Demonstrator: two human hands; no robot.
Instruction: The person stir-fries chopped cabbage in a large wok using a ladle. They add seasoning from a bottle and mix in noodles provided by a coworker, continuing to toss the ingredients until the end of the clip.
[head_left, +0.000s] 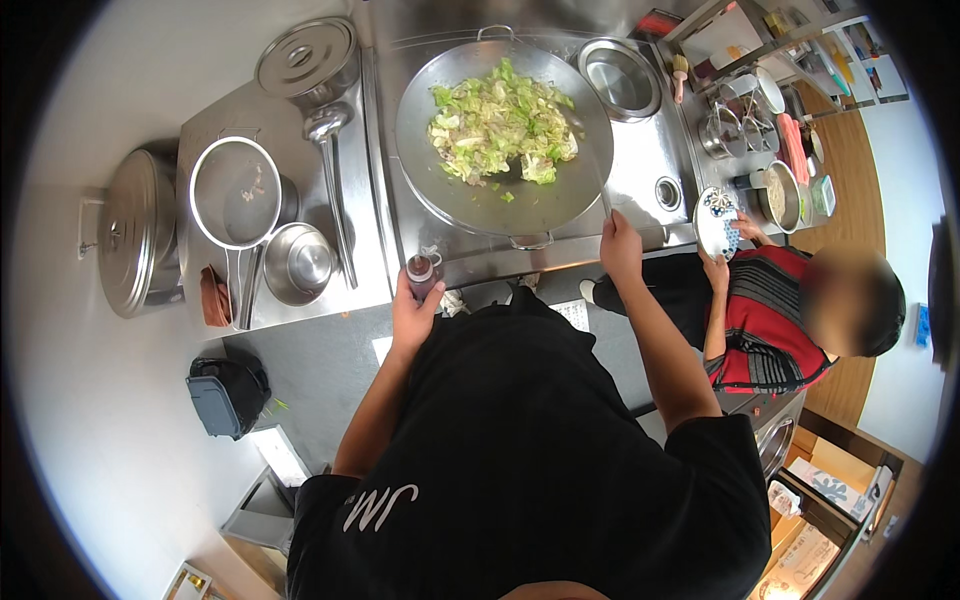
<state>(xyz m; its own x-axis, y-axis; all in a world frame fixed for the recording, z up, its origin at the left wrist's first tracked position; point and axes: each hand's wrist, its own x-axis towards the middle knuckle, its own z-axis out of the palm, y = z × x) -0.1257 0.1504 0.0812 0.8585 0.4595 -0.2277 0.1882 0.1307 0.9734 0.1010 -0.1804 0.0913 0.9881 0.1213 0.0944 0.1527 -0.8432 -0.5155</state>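
A large metal wok (465, 202) sits on the steel cooktop in front of me, holding chopped green lettuce or cabbage leaves (495, 124). My left hand (414, 319) is wrapped around a squeeze bottle of dark sauce (422, 271), upright at the cooktop's front edge. In my right hand (622, 251) is the thin metal handle (606, 201) of a cooking utensil that reaches over the wok's right side. The working end of this utensil is blurred among the leaves, so its kind is unclear.
Left of the wok are a strainer (236, 195), a steel pot (300, 264), a ladle (341, 202) and a lidded pot (304, 60). A steel basin (619, 79) stands to the right. Close on my right, another person (780, 315) holds a patterned plate (716, 223).
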